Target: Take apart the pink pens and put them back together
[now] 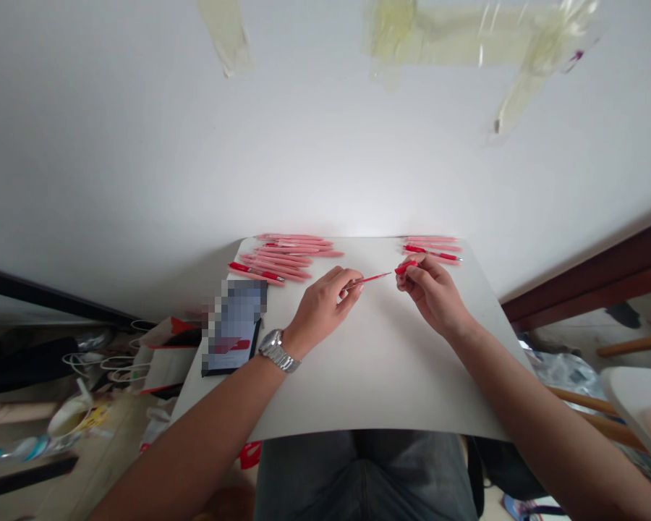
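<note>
Over the white table (390, 376), my left hand (321, 300) pinches a thin red pen refill (375, 278), its tip pointing right. My right hand (432, 293) grips a short red pen part (406, 267) between thumb and fingers; its far end is hidden by the hand. A small gap separates the refill's tip from the red part. Just beyond my right hand lie several pens (432, 248), one bright red with a dark clear section. Beyond my left hand is a larger pile of pale red pens (287, 250), with a bright red pen (256, 271) among them.
A tablet or large phone (237, 322), its screen blurred, lies at the table's left edge. The white wall (325, 145) rises behind the table. Bags (166, 354) and a cup (70, 418) stand at lower left. A white chair or stool (637, 391) is at right.
</note>
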`<action>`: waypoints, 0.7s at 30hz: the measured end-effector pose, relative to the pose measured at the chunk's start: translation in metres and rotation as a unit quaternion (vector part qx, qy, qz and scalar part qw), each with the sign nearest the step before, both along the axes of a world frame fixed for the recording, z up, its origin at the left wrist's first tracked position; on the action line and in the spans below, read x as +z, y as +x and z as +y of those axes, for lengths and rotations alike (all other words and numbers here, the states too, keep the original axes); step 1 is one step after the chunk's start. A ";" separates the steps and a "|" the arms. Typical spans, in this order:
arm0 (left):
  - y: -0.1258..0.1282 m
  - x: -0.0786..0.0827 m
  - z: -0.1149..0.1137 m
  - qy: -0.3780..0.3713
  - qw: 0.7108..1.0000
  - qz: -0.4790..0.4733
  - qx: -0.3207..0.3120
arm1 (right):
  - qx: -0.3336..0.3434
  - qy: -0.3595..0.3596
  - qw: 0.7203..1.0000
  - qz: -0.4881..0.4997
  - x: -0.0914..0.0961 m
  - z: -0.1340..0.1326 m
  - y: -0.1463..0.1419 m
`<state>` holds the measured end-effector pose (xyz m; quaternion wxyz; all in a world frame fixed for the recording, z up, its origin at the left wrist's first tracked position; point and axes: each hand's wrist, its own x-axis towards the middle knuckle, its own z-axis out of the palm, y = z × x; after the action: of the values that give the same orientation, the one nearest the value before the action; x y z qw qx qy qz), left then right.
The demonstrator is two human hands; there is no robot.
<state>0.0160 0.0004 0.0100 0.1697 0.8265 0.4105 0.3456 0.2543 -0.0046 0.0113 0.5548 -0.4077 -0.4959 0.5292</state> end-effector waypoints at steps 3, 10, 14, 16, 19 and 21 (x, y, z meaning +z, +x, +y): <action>0.000 -0.001 0.000 -0.002 1.000 0.001 -0.002 | 0.005 0.005 1.000 0.008 0.001 0.000 -0.001; 0.000 -0.004 0.002 0.001 1.000 -0.002 -0.004 | 0.010 0.007 0.999 0.034 0.002 -0.003 -0.003; -0.001 -0.004 0.002 0.005 1.000 -0.002 -0.004 | 0.020 0.011 0.999 0.050 0.002 -0.003 -0.004; -0.001 -0.004 0.002 0.006 1.000 -0.002 -0.005 | 0.019 0.013 0.999 0.041 0.001 -0.003 -0.004; -0.001 -0.004 0.002 0.006 1.000 -0.004 -0.008 | 0.017 0.019 0.999 0.024 0.000 -0.003 -0.003; 0.000 -0.004 0.002 0.004 1.000 -0.004 -0.007 | 0.016 0.023 1.000 0.015 -0.002 -0.003 -0.003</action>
<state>0.0156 0.0025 0.0063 0.1701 0.8288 0.4025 0.3494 0.2514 -0.0077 0.0097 0.5623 -0.3792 -0.5062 0.5327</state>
